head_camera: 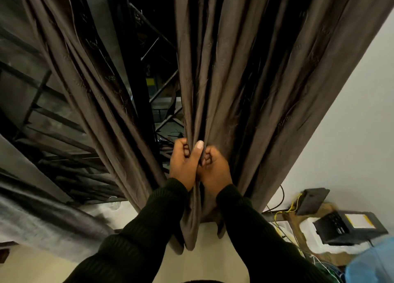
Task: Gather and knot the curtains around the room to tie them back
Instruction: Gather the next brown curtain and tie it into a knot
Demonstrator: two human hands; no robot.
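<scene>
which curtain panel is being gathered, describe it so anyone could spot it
Start at the dark barred window. Two brown fabric curtain panels hang over it; take the right-hand panel, beside the white wall. Unlike its loose neighbour, both hands bunch its folds.

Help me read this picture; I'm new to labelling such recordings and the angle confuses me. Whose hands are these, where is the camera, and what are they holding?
There is no machine here. A person wears one wide-angle camera on the head, looking forward and down, so the arms in dark sleeves reach in from the bottom. The left hand and right hand are side by side, both with fingers curled round gathered folds of the brown curtain. No knot shows yet. A second curtain panel hangs to the left, with a dark barred window between them. At lower right, black boxes and loose wires lie beside the white wall.
</scene>
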